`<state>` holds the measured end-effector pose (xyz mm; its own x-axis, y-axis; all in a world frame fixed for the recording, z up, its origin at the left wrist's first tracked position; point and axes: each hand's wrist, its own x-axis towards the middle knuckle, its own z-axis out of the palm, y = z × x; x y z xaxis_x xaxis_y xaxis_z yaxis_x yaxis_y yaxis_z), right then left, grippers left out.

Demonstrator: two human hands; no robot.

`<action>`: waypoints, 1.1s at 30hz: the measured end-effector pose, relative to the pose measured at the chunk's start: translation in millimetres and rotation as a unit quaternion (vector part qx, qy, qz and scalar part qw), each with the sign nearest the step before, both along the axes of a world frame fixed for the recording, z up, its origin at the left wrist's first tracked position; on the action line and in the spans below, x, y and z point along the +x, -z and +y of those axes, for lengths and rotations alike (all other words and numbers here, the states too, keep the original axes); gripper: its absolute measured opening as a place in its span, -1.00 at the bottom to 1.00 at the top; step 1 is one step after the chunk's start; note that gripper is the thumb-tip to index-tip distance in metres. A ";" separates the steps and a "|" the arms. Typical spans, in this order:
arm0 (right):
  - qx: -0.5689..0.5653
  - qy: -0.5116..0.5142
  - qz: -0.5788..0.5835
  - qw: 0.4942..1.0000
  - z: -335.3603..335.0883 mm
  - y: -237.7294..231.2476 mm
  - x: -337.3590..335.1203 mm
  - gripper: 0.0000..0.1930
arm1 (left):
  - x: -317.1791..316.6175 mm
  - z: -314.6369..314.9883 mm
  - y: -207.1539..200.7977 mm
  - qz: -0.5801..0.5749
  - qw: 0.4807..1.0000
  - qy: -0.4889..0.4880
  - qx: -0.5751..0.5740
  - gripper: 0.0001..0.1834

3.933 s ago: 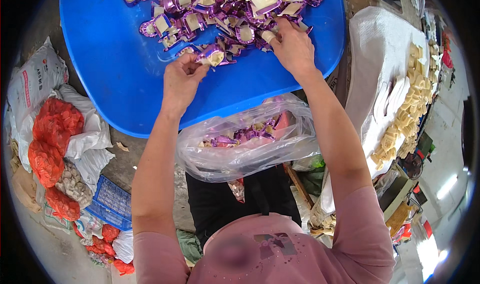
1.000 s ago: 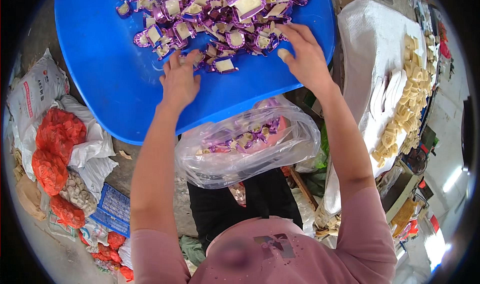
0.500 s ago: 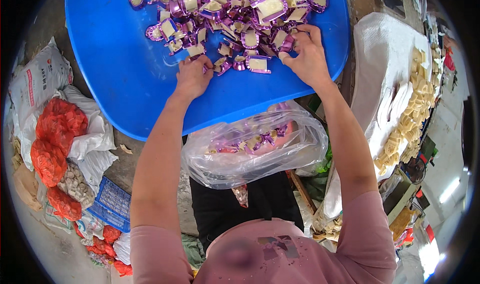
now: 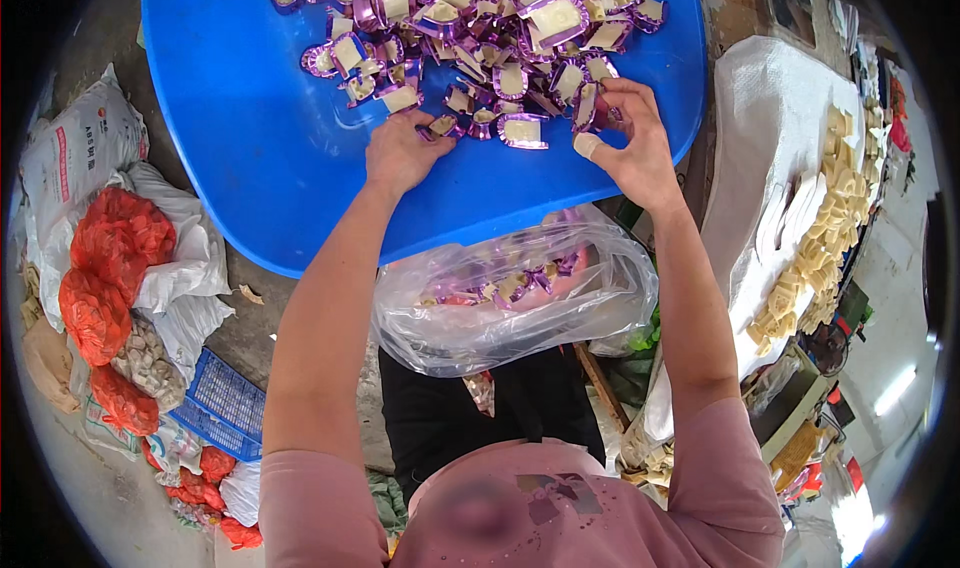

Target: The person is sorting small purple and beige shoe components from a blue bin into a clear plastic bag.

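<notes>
A heap of small, shiny purple pieces with cream-coloured insides [image 4: 460, 28] lies in a big blue plastic tub [image 4: 240, 138]. At the heap's near edge, my left hand [image 4: 402, 155] has its fingers closed on a small purple-and-cream piece [image 4: 443, 126]. My right hand [image 4: 634, 143] pinches another purple-and-cream piece [image 4: 586, 106] between thumb and fingers, on the right side of the heap. Its thumb has a pale covering over the tip. Between my hands, another curved purple piece [image 4: 522, 131] lies on the tub floor.
Below the tub's near rim, an open clear plastic bag [image 4: 500, 338] with some purple pieces inside sits over my lap. White sacks [image 4: 85, 148], red bags [image 4: 95, 313] and a blue crate [image 4: 222, 398] stand at left. Cream parts [image 4: 810, 268] lie on white sacking [image 4: 750, 138] at right.
My right hand has drawn a purple piece slightly toward me from the heap. My left hand has shifted right onto a small piece. The view has moved slightly.
</notes>
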<state>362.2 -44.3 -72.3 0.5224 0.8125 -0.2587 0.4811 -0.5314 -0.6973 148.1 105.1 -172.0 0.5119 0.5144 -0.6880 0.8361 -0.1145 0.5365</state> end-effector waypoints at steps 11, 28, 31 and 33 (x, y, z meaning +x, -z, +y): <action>-0.009 -0.103 0.562 0.820 -69.6 -58.4 -48.0 -0.50 | -51.5 -54.8 -140.9 -0.343 0.917 -0.011 -0.204 -0.61; -0.028 -0.195 -0.144 0.970 25.5 -7.5 -40.5 -0.62 | -27.3 -5.4 -50.1 -0.031 0.980 -0.034 0.195 -0.52; -0.130 -0.214 -0.213 0.944 44.4 36.6 -56.2 -0.60 | -4.8 -0.1 -7.4 -0.003 0.977 0.026 0.213 -0.45; -0.155 -0.223 -0.228 0.935 52.0 44.6 -58.5 -0.64 | 14.0 -5.3 -3.6 0.016 0.979 0.024 0.203 -0.45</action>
